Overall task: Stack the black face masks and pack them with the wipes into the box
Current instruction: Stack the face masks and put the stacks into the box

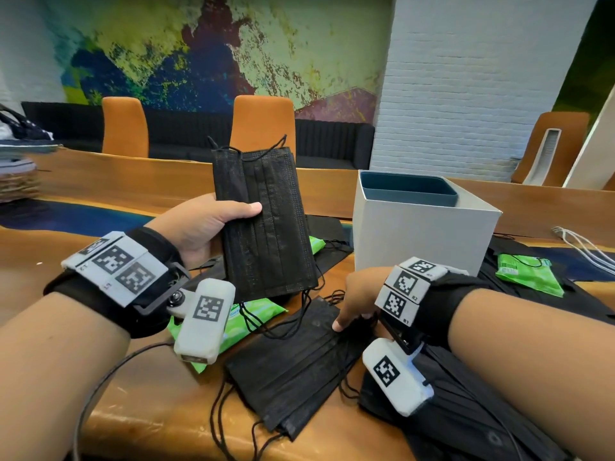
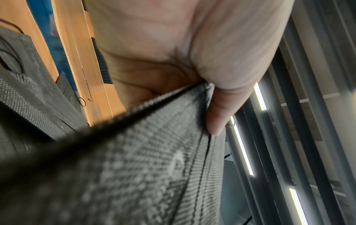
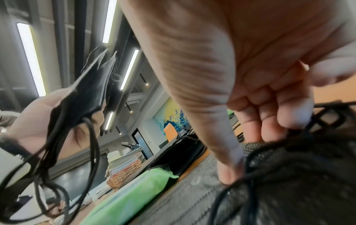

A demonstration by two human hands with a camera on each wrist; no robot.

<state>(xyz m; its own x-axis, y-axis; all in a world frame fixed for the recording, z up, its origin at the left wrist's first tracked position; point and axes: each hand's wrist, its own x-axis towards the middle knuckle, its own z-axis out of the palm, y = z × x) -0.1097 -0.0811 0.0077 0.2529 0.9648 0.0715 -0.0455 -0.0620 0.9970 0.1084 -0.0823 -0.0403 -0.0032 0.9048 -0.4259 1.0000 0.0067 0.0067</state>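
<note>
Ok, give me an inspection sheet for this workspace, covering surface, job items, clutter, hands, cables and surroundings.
Surface: wooden table with blue inlay.
Job's things: held masks raised upright; loose masks on the table; green wipes packs left and right of the open white box, whose dark liner shows no contents from here.
Clutter: basket at far left.
Hands: left hand grips the held masks; right hand has its fingers pinching a loose mask.
Cables: white cable at right; black wire from the left wrist.
Surroundings: orange chairs, dark sofa, painted wall, white brick.
</note>
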